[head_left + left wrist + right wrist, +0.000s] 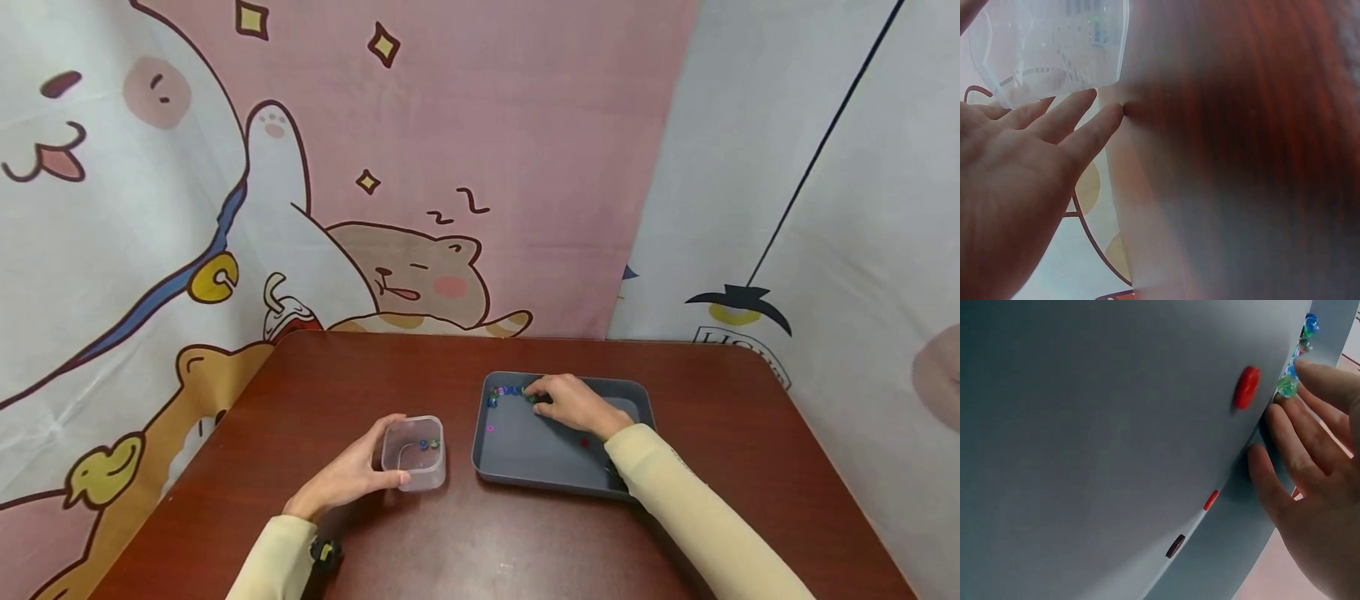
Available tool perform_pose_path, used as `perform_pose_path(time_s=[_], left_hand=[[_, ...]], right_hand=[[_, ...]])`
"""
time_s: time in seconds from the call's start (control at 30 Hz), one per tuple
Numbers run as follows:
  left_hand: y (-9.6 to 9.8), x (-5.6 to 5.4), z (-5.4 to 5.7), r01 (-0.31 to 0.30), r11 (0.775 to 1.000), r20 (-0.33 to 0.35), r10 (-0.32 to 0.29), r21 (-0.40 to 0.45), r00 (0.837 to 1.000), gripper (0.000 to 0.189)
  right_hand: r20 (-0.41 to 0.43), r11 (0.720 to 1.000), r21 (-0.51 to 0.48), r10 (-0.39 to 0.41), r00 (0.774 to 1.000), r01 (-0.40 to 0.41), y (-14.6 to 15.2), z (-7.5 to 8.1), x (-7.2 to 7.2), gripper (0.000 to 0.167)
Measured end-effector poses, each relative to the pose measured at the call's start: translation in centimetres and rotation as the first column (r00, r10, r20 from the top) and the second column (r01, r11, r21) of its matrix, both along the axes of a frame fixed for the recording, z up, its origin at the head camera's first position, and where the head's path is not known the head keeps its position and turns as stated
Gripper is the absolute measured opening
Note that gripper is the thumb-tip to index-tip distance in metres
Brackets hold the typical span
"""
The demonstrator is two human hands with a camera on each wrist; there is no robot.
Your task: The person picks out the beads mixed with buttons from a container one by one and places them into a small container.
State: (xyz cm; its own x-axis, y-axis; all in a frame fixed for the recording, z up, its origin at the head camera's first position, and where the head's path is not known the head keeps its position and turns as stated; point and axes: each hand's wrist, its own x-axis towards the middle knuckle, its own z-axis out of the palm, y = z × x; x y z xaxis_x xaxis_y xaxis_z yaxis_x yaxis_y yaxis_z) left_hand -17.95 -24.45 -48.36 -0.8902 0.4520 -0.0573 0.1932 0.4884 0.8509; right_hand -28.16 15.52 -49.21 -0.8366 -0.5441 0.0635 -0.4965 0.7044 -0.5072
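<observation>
My left hand holds a clear plastic container by its side, thumb at the near side and fingers around the far side. Inside the container lie a blue marble and a green marble. My right hand reaches into a grey tray near its far edge. In the right wrist view its thumb and fingertips are at a green glass marble; whether they pinch it is unclear. A row of blue and green marbles lies along the tray's far edge, left of this hand.
A small pink ring and a red piece lie on the tray floor. The right wrist view shows another red piece and a dark piece by the tray wall. The brown table extends to a printed cloth backdrop.
</observation>
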Motion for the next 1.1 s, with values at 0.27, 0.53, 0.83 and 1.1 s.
perform_pose_path(time_s=[0.27, 0.53, 0.83, 1.1], left_hand=[[0.02, -0.01, 0.12, -0.005, 1.000, 0.023, 0.005, 0.004, 1.000, 0.084], [0.09, 0.02, 0.30, -0.013, 1.000, 0.013, 0.013, -0.012, 1.000, 0.085], [0.07, 0.02, 0.25, -0.004, 1.000, 0.004, 0.004, -0.011, 1.000, 0.084], [0.00, 0.00, 0.21, -0.003, 1.000, 0.003, 0.003, -0.005, 1.000, 0.084]], right_hand=[[-0.058, 0.998, 0.057, 0.010, 0.998, -0.006, -0.01, 0.12, 0.16, 0.031], [-0.079, 0.998, 0.054, 0.023, 0.997, -0.019, 0.09, 0.07, 0.05, 0.030], [-0.067, 0.999, 0.035, 0.022, 0.998, -0.020, 0.16, -0.02, 0.23, 0.029], [-0.085, 0.999, 0.029, 0.023, 0.996, -0.020, 0.15, -0.08, 0.19, 0.025]])
